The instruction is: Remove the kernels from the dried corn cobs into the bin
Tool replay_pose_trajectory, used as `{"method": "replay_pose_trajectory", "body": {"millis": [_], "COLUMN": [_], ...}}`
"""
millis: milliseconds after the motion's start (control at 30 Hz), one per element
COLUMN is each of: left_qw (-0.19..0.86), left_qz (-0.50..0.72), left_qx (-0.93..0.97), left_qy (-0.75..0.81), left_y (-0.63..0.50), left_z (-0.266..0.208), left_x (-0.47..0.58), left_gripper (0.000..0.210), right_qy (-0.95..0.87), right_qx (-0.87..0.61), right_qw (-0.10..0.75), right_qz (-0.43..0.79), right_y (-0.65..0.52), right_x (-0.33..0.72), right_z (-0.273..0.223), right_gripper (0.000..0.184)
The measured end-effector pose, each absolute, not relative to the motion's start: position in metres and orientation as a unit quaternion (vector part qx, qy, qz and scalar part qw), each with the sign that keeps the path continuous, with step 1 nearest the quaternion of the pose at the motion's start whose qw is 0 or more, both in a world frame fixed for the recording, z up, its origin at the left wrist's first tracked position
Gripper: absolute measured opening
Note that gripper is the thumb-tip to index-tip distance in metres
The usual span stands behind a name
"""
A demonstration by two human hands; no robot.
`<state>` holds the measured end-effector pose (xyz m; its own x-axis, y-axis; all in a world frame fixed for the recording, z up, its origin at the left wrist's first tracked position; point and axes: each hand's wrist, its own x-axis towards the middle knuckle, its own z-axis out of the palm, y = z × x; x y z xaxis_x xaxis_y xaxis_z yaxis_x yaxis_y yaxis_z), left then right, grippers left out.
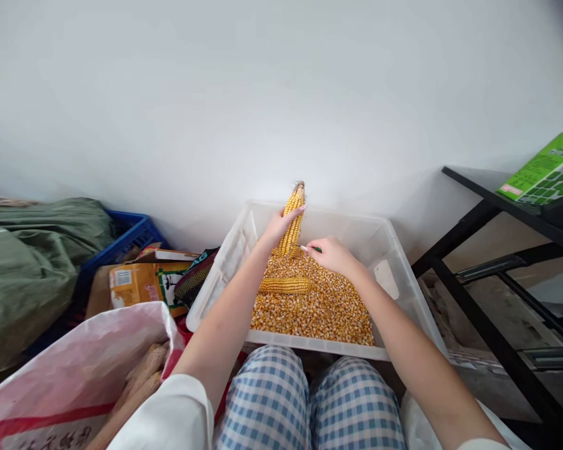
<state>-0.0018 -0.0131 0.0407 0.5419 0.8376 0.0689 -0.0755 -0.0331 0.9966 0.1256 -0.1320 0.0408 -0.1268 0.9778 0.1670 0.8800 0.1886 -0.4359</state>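
My left hand (281,224) is wrapped round a dried corn cob (293,226), which stands nearly upright with its husk-tufted tip at the top. In my right hand (328,253) is a small tool with a green handle (317,249); its thin metal end points at the lower part of the cob. Both hands are over a clear plastic bin (394,250). Loose corn kernels (319,312) cover its bottom. A second cob (285,285), still full of kernels, lies on them just below my hands.
At the left front stands a white and red sack (122,337) holding bare cobs (145,375). Behind it are a blue crate (131,234), a green cloth (47,250) and a yellow package (136,284). A black metal rack (478,306) bearing a green carton (544,169) stands right.
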Motion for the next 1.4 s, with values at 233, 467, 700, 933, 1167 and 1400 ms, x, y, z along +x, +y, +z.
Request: {"method": "replay_pose_trajectory", "body": {"millis": [233, 467, 700, 933, 1167, 1400], "left_qw": [0.533, 0.445, 0.325, 0.373, 0.568, 0.626], "left_qz": [0.333, 0.271, 0.218, 0.31, 0.354, 0.352], "left_qx": [0.727, 0.816, 0.885, 0.819, 0.659, 0.611], "left_qy": [0.277, 0.251, 0.253, 0.306, 0.343, 0.332], "left_y": [-0.029, -0.038, -0.045, -0.035, -0.013, -0.016], "left_z": [0.046, 0.044, 0.048, 0.042, 0.036, 0.04], "left_x": [0.001, 0.003, 0.005, 0.008, 0.001, 0.002], "left_gripper": [0.048, 0.051, 0.047, 0.053, 0.055, 0.054], "right_qy": [-0.764, -0.784, -0.797, -0.777, -0.734, -0.744], "right_qx": [-0.604, -0.589, -0.582, -0.577, -0.638, -0.639], "right_qw": [0.17, 0.12, 0.012, 0.12, 0.22, 0.193], "right_qz": [0.152, 0.154, 0.16, 0.22, 0.075, 0.029], "right_y": [-0.13, -0.131, -0.135, -0.134, -0.135, -0.137], "right_x": [0.123, 0.121, 0.104, 0.12, 0.132, 0.124], "right_z": [0.035, 0.038, 0.029, 0.036, 0.049, 0.049], "right_gripper": [0.033, 0.029, 0.021, 0.027, 0.033, 0.035]}}
